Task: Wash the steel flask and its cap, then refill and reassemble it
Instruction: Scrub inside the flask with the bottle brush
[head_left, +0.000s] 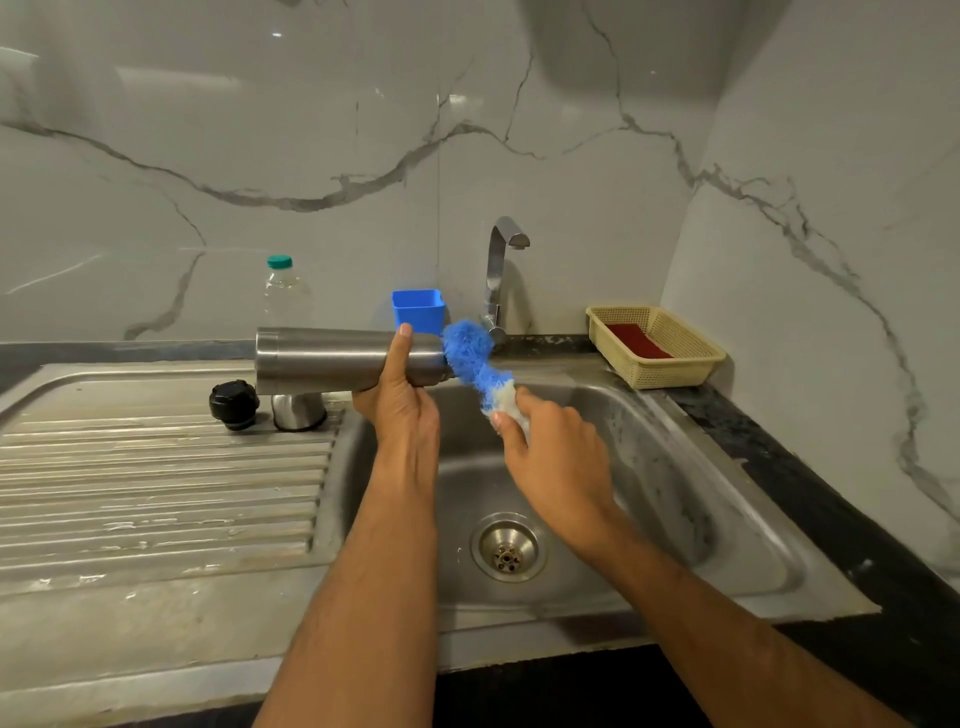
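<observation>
Two hands work over the sink (727, 519): the left hand (400, 400) grasps the flask (332, 358) sideways, the right hand (550, 447) pinches a blue brush (475, 358) at its mouth; wet steel may slip and knock the cap (234, 404) and cup (298, 410) off the drainboard (156, 467)

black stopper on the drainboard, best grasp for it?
Judging from its pose, take the black stopper by its wide knurled upper part, coming straight down from above. It stands upright on the drainboard, broad ribbed top up, narrower base below. The steel cup sits close on its right, so place the fingers front and back rather than left and right.
</observation>
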